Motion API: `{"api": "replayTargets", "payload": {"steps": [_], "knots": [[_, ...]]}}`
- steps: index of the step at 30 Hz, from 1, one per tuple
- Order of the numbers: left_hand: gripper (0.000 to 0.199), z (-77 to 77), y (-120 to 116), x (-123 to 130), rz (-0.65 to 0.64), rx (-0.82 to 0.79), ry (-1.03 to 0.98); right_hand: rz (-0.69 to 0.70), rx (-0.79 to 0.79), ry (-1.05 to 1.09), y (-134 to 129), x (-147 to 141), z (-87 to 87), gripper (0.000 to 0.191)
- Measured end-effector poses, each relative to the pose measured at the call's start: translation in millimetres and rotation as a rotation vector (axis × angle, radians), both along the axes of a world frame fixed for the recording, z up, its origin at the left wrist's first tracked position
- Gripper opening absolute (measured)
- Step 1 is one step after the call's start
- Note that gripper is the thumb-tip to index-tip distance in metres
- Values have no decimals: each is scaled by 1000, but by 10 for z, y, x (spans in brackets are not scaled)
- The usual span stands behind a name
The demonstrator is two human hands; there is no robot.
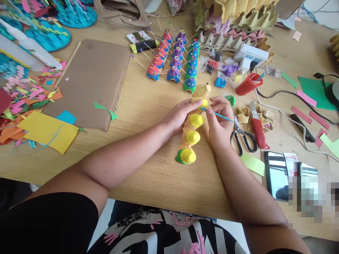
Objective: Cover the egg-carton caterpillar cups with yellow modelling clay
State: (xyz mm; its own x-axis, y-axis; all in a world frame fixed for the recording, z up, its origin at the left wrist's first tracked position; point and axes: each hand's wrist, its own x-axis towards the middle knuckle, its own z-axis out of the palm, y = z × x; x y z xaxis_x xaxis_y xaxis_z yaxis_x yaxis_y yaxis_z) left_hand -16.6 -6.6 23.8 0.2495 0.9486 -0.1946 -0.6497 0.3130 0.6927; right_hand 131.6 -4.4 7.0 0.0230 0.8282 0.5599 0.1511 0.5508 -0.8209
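Observation:
My left hand (180,114) is closed around the side of an egg carton strip (201,91), thumb on top. Yellow clay (192,137) caps several of its cups, while the farthest cup is bare cardboard. Green clay (179,157) covers the side of the nearest cup. Between the thumb and fingers of my right hand (221,120) is a thin blue stick (222,116), its tip at a yellow cup near my left thumb. Whether the tip touches the clay I cannot tell. A lump of green clay (231,101) lies just beyond my right hand.
Painted-looking red (153,72), purple (173,74) and green-blue (190,84) cup strips stand behind. Scissors (243,135), a red-handled cutter (258,130), a red cup (249,84) and a phone (277,174) lie right. Cardboard (92,77) and paper scraps (50,127) lie left.

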Motion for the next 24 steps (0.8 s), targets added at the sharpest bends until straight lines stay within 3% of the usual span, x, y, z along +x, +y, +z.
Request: {"api": "replayTargets", "payload": {"steps": [3, 7, 13, 17, 24], "knots": [[28, 29, -18, 0, -8, 43, -11, 95, -70, 62, -17, -7, 9, 25], [24, 15, -22, 3, -19, 57, -70, 107, -87, 81, -35, -13, 12, 21], [39, -34, 33, 12, -61, -103, -154, 92, -70, 61, -27, -8, 23, 23], [32, -33, 32, 29, 11, -154, -143, 103, -90, 56, -29, -1, 30, 26], [18, -46, -12, 46, 157, -6, 21, 96, -92, 79, -12, -11, 26, 30]]}}
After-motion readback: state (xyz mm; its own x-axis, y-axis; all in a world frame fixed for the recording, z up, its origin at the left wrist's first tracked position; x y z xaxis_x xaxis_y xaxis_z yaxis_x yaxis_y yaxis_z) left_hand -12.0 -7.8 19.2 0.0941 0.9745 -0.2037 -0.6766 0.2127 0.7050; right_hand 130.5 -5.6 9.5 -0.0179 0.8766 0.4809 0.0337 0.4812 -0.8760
